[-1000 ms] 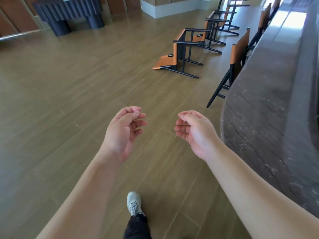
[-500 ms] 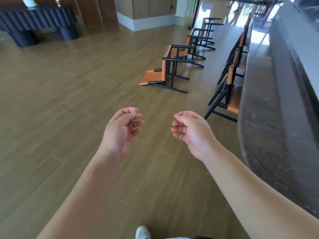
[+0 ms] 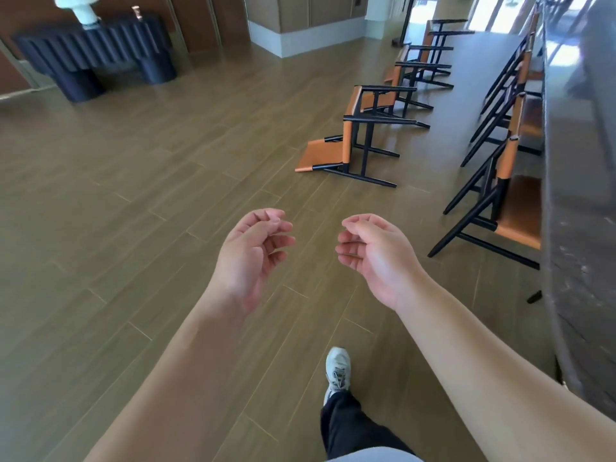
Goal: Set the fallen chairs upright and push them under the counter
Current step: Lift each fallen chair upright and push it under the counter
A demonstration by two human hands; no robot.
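Open floor (image 3: 140,201) runs from 9 o'clock round to 12 o'clock, with a broad bare stretch between the person and the nearest fallen chair (image 3: 353,145) at 1 o'clock. That chair lies on its back, legs pointing toward the counter (image 3: 580,228). More fallen chairs (image 3: 420,65) lie in a row beyond it. A lane of floor separates this row from the upright chairs (image 3: 500,201) tucked against the counter at 2 to 3 o'clock. A dark console (image 3: 93,58) stands at 10 o'clock by the far wall, well apart.
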